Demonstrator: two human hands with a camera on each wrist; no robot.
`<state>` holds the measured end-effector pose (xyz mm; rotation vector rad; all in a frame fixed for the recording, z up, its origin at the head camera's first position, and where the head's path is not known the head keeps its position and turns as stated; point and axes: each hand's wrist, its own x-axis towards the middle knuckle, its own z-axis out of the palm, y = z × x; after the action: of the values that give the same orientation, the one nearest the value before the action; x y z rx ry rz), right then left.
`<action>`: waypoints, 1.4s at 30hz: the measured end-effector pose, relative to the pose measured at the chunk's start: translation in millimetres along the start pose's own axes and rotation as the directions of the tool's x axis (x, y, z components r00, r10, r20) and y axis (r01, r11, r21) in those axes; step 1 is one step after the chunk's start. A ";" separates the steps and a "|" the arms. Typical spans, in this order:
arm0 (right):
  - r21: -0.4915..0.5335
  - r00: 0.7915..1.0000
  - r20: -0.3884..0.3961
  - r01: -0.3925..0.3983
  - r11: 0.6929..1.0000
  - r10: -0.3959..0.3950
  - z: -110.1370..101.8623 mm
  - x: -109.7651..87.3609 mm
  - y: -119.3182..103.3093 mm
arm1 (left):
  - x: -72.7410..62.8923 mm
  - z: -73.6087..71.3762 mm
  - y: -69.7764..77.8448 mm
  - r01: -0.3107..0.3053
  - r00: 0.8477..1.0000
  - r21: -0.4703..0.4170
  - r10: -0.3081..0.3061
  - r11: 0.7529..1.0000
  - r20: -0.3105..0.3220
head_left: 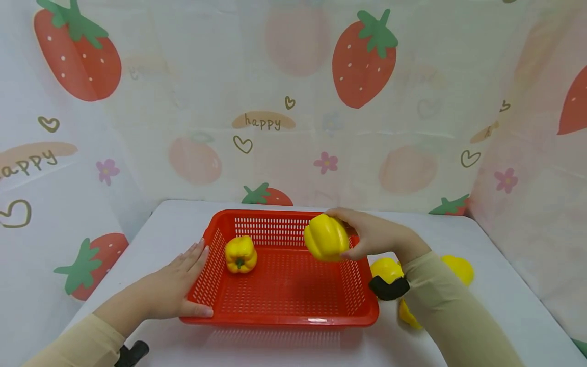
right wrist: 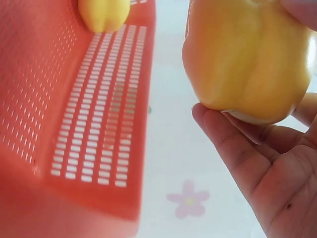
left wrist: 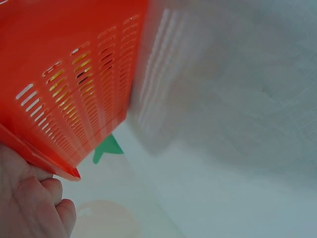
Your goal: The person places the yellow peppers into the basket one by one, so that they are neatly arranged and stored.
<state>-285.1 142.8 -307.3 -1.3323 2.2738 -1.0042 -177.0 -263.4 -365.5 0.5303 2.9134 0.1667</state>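
My right hand (head_left: 373,234) grips a yellow bell pepper (head_left: 326,238) above the right side of a red plastic basket (head_left: 284,320). In the right wrist view, fingers and thumb lie around the held bell pepper (right wrist: 247,59), beside the basket wall. A second yellow bell pepper (head_left: 240,254) lies inside the basket near its left wall, stem end toward me. Over at the basket's front left corner, my left hand (head_left: 171,288) rests with fingers extended along the left rim and its thumb on the front rim. The left wrist view shows that hand against the basket's slotted outer wall (left wrist: 74,99).
To the right of the basket, yellow peppers (head_left: 387,270) lie on the white table (head_left: 463,326), partly hidden by my right forearm and its black wrist strap (head_left: 389,288). A strawberry-printed curtain (head_left: 293,168) stands behind the table and at both sides.
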 end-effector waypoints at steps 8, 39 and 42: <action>0.054 1.000 -0.002 0.025 0.998 -0.025 10.1 24.2 -3.7 | -0.4 1.0 -0.3 -0.007 1.000 -0.003 0.007 1.000 -0.003; 0.066 0.995 0.098 -0.039 0.997 0.033 50.2 93.7 -16.4 | 1.5 4.9 -1.8 0.012 1.000 0.001 -0.012 1.000 -0.004; 0.049 0.992 0.117 -0.055 0.997 0.049 55.0 99.8 -17.3 | 1.9 5.2 -1.4 0.010 1.000 -0.001 -0.010 1.000 -0.007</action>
<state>-293.4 29.5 -326.3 -1.2700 2.1708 -0.9376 -178.3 -263.7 -371.1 0.5162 2.9220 0.1684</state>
